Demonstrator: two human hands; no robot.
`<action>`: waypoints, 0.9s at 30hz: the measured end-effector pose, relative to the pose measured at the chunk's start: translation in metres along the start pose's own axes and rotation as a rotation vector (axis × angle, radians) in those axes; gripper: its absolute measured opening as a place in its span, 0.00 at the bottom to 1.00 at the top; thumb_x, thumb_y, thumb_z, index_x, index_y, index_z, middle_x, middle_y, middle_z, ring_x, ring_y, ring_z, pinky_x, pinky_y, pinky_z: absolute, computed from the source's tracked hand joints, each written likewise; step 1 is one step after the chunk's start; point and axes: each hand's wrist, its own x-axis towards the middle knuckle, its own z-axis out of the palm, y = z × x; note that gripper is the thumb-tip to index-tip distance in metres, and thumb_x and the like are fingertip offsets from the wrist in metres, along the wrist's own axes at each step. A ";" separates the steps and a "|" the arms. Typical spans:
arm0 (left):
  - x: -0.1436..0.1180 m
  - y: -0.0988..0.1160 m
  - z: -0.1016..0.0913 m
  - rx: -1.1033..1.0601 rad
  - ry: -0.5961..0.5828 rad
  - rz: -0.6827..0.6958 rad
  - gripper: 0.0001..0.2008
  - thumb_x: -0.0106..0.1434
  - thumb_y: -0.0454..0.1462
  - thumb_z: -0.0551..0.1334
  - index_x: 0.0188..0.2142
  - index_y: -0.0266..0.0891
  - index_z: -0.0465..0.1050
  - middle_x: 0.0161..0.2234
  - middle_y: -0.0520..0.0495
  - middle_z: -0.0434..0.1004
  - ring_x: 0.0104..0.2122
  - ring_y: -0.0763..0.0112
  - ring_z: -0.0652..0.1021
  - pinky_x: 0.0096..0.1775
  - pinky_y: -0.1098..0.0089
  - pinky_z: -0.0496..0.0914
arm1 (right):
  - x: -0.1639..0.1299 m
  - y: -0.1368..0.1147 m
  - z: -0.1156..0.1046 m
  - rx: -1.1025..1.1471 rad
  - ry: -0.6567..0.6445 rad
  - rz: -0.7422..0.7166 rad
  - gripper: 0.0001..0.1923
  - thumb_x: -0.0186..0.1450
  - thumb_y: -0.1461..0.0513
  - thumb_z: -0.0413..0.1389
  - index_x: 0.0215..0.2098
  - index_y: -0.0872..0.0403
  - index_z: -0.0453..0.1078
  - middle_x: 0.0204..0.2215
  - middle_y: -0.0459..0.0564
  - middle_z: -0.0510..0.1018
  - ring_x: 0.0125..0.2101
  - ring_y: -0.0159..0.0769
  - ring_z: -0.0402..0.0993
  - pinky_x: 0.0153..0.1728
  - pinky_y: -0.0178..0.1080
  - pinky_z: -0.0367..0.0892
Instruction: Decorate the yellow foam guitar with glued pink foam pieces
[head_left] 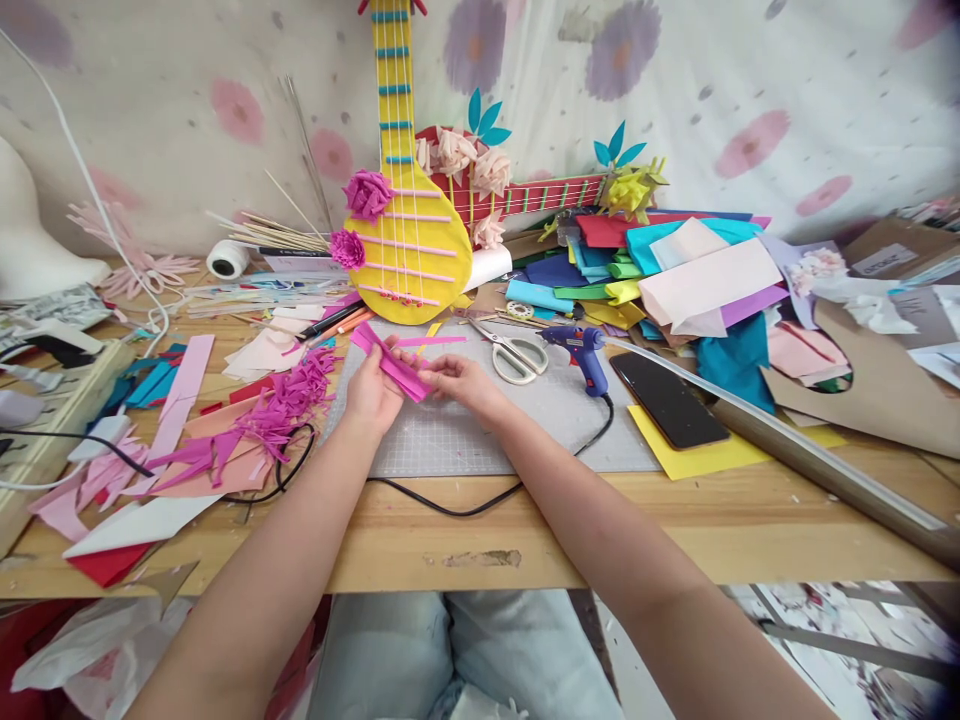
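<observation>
Both the left hand (373, 392) and the right hand (459, 381) are pinching a folded magenta foam strip (390, 362) between fingertips. They are holding it just above the grey cutting mat (480, 430), near the scissors (512, 354)

— What do the hands hold over the grey cutting mat (480, 440)?

— The left hand (373, 395) and right hand (463, 382) both pinch a folded magenta foam strip (394, 365) between them.

— And nearby?

— White-handled scissors (514, 355) and a blue glue gun (583, 352) lie just right; a yellow cardboard lute (409, 245) stands behind.
</observation>
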 end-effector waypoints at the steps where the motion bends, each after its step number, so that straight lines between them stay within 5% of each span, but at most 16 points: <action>1: 0.002 0.001 -0.001 -0.014 0.013 0.001 0.16 0.68 0.36 0.46 0.32 0.35 0.71 0.20 0.53 0.69 0.23 0.79 0.74 0.46 0.67 0.69 | 0.002 -0.001 -0.007 -0.098 0.067 -0.033 0.11 0.55 0.56 0.59 0.29 0.55 0.66 0.25 0.45 0.75 0.24 0.28 0.69 0.28 0.33 0.64; 5: 0.005 0.003 -0.003 -0.002 0.048 0.008 0.16 0.68 0.35 0.46 0.33 0.34 0.70 0.28 0.48 0.76 0.32 0.74 0.78 0.49 0.63 0.68 | 0.007 -0.007 -0.032 -0.640 0.294 -0.090 0.06 0.56 0.62 0.57 0.33 0.54 0.67 0.31 0.47 0.76 0.31 0.31 0.71 0.34 0.35 0.64; 11: 0.003 0.006 -0.004 0.050 0.043 -0.039 0.14 0.67 0.35 0.46 0.36 0.32 0.69 0.33 0.44 0.78 0.36 0.71 0.79 0.49 0.62 0.69 | 0.004 -0.019 -0.029 -1.070 0.131 0.021 0.19 0.54 0.65 0.58 0.44 0.55 0.65 0.41 0.53 0.74 0.39 0.36 0.70 0.38 0.36 0.63; 27: 0.004 0.013 -0.006 0.121 0.051 -0.068 0.13 0.65 0.35 0.50 0.38 0.31 0.71 0.21 0.52 0.68 0.21 0.78 0.71 0.39 0.67 0.73 | 0.021 -0.038 -0.012 -1.228 -0.048 0.292 0.20 0.51 0.68 0.56 0.44 0.54 0.67 0.39 0.56 0.76 0.38 0.47 0.73 0.31 0.40 0.63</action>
